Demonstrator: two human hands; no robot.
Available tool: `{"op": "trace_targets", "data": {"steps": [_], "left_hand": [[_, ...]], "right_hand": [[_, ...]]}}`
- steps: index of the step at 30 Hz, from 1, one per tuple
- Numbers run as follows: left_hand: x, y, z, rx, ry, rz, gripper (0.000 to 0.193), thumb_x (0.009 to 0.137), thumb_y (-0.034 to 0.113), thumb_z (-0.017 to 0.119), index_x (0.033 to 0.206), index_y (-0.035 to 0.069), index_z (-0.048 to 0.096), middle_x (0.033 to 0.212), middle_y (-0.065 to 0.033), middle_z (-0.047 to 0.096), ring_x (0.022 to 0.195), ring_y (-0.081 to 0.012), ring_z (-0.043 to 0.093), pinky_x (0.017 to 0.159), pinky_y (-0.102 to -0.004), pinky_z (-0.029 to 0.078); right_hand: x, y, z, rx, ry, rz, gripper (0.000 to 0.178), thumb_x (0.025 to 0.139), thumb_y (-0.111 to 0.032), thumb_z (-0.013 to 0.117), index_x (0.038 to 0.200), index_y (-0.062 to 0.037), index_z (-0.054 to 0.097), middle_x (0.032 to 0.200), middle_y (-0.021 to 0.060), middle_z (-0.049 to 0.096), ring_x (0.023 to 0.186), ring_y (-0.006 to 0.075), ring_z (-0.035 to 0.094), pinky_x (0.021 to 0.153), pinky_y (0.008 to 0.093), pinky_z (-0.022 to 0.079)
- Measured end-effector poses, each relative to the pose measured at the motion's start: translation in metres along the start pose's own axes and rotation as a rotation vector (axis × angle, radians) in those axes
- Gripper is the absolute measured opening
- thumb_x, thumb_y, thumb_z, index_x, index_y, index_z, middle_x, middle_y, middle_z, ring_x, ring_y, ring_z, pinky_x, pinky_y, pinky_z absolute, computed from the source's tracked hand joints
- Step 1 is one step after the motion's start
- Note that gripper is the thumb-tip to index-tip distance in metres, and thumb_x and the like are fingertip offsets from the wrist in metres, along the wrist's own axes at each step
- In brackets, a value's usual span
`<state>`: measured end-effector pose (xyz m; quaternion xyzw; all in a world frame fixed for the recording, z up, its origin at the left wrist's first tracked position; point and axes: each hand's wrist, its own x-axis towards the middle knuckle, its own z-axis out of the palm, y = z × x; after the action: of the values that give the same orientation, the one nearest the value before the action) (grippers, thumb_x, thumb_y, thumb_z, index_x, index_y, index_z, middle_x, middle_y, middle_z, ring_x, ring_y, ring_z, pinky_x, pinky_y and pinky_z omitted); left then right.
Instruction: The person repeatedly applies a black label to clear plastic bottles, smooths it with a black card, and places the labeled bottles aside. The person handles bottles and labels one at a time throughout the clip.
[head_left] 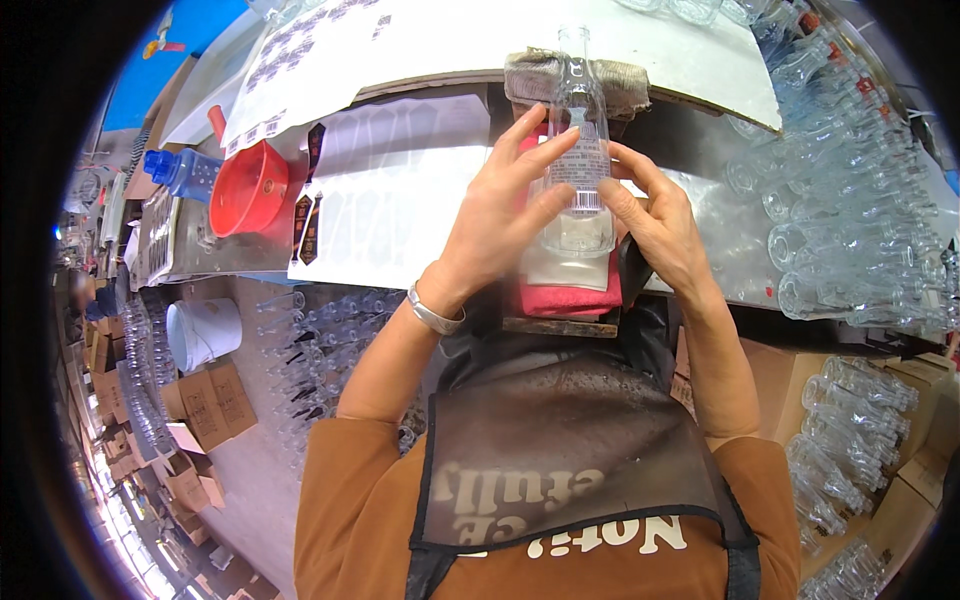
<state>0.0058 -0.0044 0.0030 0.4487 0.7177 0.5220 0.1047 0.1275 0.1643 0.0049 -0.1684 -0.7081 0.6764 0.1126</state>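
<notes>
A clear glass bottle [578, 110] lies in front of me, its neck pointing away. It rests on a stand with a pink cloth pad [570, 300] at the near end and a rolled grey cloth [625, 88] under the neck. A clear label [584, 178] with dark print and a barcode is on its upper side. My left hand [500, 205] is open, fingers stretched over the bottle's left side and slightly blurred. On the right, my right hand [655, 215] has its thumb by the label's edge and its fingers bent against the glass.
Label sheets [385, 190] lie left of the stand, beside a red plastic container [250, 190] and a blue-capped bottle [185, 172]. Many clear bottles [840, 230] crowd the table's right side. Below are a white bucket [205, 332], cardboard boxes [215, 405] and more bottles [335, 350].
</notes>
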Motion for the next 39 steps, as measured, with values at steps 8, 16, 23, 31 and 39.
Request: {"op": "trace_targets", "data": {"steps": [8,16,23,31,39], "left_hand": [[-0.001,-0.001,0.0,0.032,-0.018,-0.007,0.052,0.093,0.022,0.07,0.143,0.014,0.057,0.157,-0.0154,0.039,0.142,-0.0317,0.043,0.107,-0.0428,0.048],[-0.001,0.001,0.001,0.051,-0.019,-0.008,0.053,0.092,0.021,0.071,0.143,0.014,0.057,0.157,-0.0151,0.039,0.142,-0.0317,0.043,0.107,-0.0429,0.047],[0.001,0.003,0.0,0.057,-0.014,-0.004,0.053,0.092,0.02,0.071,0.142,0.013,0.058,0.157,-0.0163,0.04,0.142,-0.0326,0.042,0.109,-0.0428,0.044],[0.001,0.003,0.001,0.082,-0.011,0.001,0.053,0.091,0.019,0.071,0.142,0.013,0.057,0.157,-0.0163,0.04,0.143,-0.034,0.041,0.112,-0.044,0.041],[0.002,0.003,0.001,0.08,-0.005,0.02,0.054,0.09,0.022,0.072,0.142,0.014,0.058,0.157,-0.0167,0.039,0.144,-0.0347,0.04,0.113,-0.0453,0.04]], "right_hand": [[-0.001,0.0,-0.002,-0.051,-0.023,-0.001,0.054,0.094,-0.022,0.07,0.137,0.0053,0.052,0.118,0.0132,0.066,0.091,0.0151,0.069,0.077,0.0272,0.053],[-0.001,0.0,-0.002,-0.035,-0.026,-0.003,0.054,0.094,-0.022,0.07,0.137,0.0048,0.052,0.118,0.0136,0.066,0.088,0.0138,0.069,0.076,0.027,0.053],[0.0,0.001,-0.004,-0.047,-0.035,0.001,0.055,0.094,-0.024,0.071,0.137,0.004,0.053,0.118,0.0132,0.066,0.085,0.0119,0.068,0.074,0.0268,0.053],[0.001,0.007,-0.005,-0.004,-0.025,-0.001,0.049,0.099,-0.022,0.065,0.14,0.0015,0.052,0.121,0.0123,0.064,0.066,0.003,0.056,0.057,0.0181,0.045],[0.014,0.061,-0.058,0.702,0.356,0.125,0.03,0.106,-0.029,0.052,0.111,-0.0017,0.065,0.098,0.0032,0.069,0.081,0.0095,0.065,0.074,0.0256,0.054]]}}
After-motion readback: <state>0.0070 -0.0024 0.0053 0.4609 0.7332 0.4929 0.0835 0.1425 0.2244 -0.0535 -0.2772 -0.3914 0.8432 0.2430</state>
